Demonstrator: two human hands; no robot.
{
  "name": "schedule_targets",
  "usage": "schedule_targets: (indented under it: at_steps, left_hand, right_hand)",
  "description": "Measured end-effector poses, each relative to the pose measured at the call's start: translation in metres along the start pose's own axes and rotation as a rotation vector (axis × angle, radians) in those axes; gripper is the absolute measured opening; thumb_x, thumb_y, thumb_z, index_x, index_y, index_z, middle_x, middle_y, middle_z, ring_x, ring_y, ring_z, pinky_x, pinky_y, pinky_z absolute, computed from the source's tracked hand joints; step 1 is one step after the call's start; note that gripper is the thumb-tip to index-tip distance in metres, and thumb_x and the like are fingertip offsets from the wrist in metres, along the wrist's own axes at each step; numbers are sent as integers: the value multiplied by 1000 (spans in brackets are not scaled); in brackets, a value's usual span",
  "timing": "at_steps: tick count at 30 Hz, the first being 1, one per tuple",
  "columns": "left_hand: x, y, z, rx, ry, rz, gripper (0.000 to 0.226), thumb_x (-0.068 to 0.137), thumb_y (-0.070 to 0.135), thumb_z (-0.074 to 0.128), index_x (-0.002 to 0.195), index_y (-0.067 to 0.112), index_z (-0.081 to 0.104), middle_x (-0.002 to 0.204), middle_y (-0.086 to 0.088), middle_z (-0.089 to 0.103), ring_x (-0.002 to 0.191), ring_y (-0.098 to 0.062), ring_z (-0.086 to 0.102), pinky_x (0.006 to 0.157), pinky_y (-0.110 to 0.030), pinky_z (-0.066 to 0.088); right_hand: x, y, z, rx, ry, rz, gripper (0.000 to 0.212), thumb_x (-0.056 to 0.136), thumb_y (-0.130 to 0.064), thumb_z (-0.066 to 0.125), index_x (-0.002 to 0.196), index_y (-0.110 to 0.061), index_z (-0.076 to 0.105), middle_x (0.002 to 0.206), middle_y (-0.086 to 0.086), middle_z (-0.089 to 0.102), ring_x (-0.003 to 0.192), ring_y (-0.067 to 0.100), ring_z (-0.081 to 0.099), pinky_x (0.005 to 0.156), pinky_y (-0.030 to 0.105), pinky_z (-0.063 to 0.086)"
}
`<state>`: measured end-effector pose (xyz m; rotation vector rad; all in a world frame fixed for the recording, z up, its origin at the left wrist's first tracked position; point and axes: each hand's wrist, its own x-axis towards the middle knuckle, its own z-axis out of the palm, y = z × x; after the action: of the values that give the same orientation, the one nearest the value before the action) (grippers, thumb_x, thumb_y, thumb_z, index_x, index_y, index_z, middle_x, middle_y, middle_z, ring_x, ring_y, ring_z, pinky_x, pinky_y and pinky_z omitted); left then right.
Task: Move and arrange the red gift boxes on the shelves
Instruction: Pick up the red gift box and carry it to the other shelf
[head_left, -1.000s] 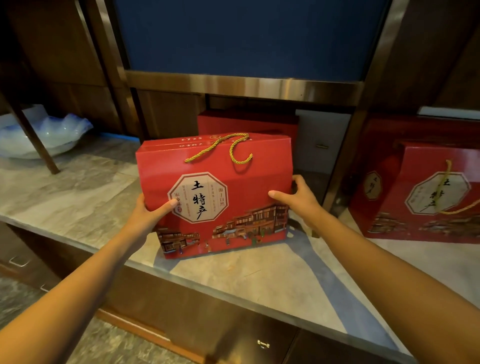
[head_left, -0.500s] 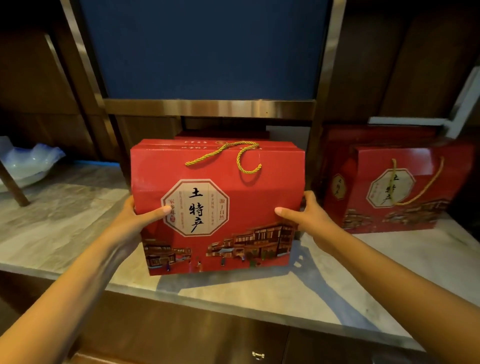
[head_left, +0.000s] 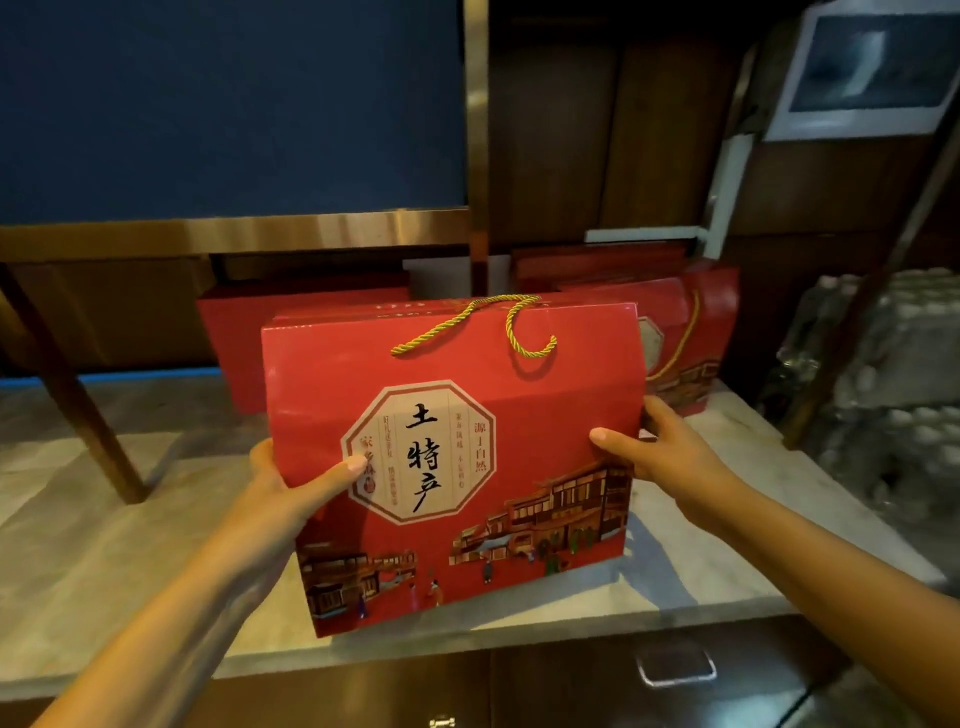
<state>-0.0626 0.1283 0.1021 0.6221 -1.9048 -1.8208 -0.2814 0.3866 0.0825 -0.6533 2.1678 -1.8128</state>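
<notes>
Fingers (head_left: 343, 470) of the left hand (head_left: 280, 488) and the right hand (head_left: 660, 447) clamp the short ends of the red gift box (head_left: 457, 467), thumbs flat on its printed front. It stands upright with its long axis running left to right between both palms, gold rope handle (head_left: 467, 325) on top, over the front of the marble shelf (head_left: 104, 545); whether its base touches is unclear. Neither hand is nearer. Another red box (head_left: 234, 332) sits just behind, more red boxes (head_left: 696, 332) behind to the right, so any shift probably runs sideways or back.
</notes>
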Motion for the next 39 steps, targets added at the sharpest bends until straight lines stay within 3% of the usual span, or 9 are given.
schedule_targets:
  at_steps: [3,8,12,13,17,20,23,31,39]
  left_hand:
    - [1,-9,33,23,-55,24,68,61,40,76,124,33,53,116,0,70,100,-18,70,84,-44,55]
    - [13,-21,83,88,-99,-2,94,56,56,80,137,29,39,133,-1,57,114,-22,61,93,-49,52]
    - [26,-20,123,102,-148,16,99,55,52,82,138,23,37,131,-2,58,114,-21,61,94,-48,52]
    - [30,-20,134,110,-161,27,98,56,50,83,138,21,38,129,-2,59,112,-20,62,94,-48,52]
    - [39,-21,180,171,-140,82,92,65,43,80,138,21,29,107,23,44,95,-5,56,85,-36,52]
    - [48,-24,211,274,-140,121,91,66,46,78,139,24,29,128,11,41,114,-17,55,93,-43,52]
    - [62,-33,236,329,-159,124,86,68,43,78,139,19,35,138,0,42,119,-22,56,95,-45,52]
    - [92,-56,269,374,-135,87,79,71,38,78,137,16,40,135,-5,51,114,-23,60,87,-36,53]
    - [110,-67,272,367,-145,29,97,61,51,75,142,18,33,136,-5,55,118,-24,58,97,-45,51]
  right_hand:
    - [-10,4,-34,-17,42,11,58,78,-28,70,129,-22,45,119,-2,59,99,11,60,69,21,51]
    - [-22,11,-90,-50,98,28,55,78,-30,70,129,-26,48,119,-3,61,104,14,62,79,31,54]
    - [-26,21,-129,-25,153,35,45,76,-32,70,118,-36,54,108,-12,66,91,6,67,63,17,54]
    - [-26,25,-139,-21,169,42,45,76,-32,71,117,-37,55,107,-13,67,92,6,67,65,18,54]
    - [-23,42,-175,-7,227,69,46,70,-39,71,114,-37,56,104,-12,68,96,7,64,74,23,54]
    - [-19,52,-199,17,257,68,49,69,-40,71,115,-36,57,103,-14,69,94,4,66,69,20,54]
    - [-13,63,-218,43,286,61,42,67,-38,73,106,-41,58,95,-17,71,84,0,69,60,15,54]
    - [18,96,-239,94,296,47,49,79,-21,70,125,-27,55,108,-6,69,98,8,65,66,15,56]
    - [41,118,-238,141,274,25,52,79,-21,70,128,-28,53,107,-12,68,92,-2,67,66,13,55]
